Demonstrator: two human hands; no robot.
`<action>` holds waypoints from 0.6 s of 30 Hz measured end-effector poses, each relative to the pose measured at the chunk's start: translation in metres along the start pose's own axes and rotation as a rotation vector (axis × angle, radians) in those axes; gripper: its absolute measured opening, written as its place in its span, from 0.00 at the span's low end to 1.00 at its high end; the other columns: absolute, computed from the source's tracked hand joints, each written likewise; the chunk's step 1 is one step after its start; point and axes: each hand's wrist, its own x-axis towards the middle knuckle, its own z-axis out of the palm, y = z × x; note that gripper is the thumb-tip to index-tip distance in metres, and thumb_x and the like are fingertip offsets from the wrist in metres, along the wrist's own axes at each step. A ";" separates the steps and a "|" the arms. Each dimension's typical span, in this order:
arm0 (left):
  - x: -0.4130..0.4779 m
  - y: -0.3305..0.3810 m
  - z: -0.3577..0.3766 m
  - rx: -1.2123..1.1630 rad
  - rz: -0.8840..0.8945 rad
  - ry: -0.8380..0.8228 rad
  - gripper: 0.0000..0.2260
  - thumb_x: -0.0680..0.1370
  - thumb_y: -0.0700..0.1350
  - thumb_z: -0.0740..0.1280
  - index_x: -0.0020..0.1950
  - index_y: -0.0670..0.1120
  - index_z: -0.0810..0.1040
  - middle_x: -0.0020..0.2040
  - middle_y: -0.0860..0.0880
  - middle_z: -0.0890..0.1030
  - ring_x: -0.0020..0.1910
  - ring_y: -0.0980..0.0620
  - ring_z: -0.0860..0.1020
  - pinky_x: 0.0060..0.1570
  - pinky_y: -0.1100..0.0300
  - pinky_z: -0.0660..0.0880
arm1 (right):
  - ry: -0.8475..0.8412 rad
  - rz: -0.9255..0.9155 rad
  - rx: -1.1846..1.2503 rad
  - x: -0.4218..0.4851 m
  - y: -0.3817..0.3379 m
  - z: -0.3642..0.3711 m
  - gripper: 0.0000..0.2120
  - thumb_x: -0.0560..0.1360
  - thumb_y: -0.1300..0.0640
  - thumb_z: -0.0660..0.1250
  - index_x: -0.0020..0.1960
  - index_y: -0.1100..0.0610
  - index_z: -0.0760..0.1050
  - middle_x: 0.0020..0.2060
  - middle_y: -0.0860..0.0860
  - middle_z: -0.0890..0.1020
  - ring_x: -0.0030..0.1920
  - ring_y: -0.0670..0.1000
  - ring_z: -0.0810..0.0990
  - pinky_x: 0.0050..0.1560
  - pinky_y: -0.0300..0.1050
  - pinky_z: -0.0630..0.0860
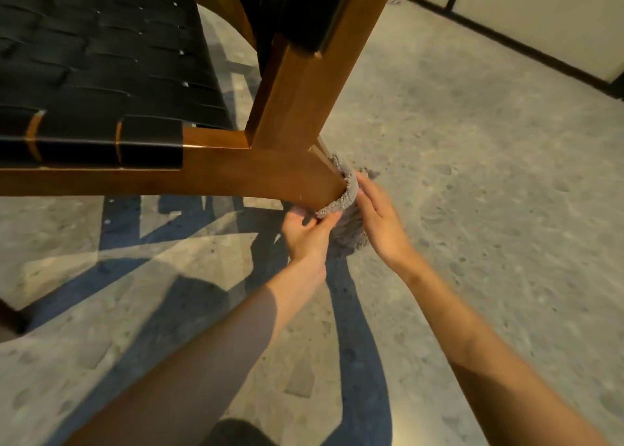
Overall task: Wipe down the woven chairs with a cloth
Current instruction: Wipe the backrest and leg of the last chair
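A wooden chair (pixel 270 172) with a black woven seat (pixel 101 74) fills the upper left. A grey fluffy cloth (pixel 347 205) is wrapped around the rear corner of its frame, where the side rail meets the back leg. My left hand (pixel 307 232) pinches the cloth's lower end under the rail. On the cloth's outer side, my right hand (pixel 378 216) presses it against the wood with straight fingers. Part of the cloth hangs down between my hands.
The chair stands on a speckled stone floor (pixel 472 175) crossed by its dark shadows. A pale wall with a dark skirting (pixel 523 43) runs along the upper right. A dark chair leg (pixel 10 320) shows at the left edge.
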 end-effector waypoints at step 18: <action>-0.013 0.003 -0.001 -0.296 -0.428 0.039 0.17 0.74 0.29 0.67 0.62 0.36 0.74 0.53 0.42 0.80 0.49 0.52 0.78 0.53 0.64 0.72 | 0.236 0.077 0.161 -0.015 -0.004 0.003 0.10 0.78 0.62 0.64 0.51 0.48 0.75 0.50 0.56 0.79 0.52 0.57 0.78 0.55 0.53 0.75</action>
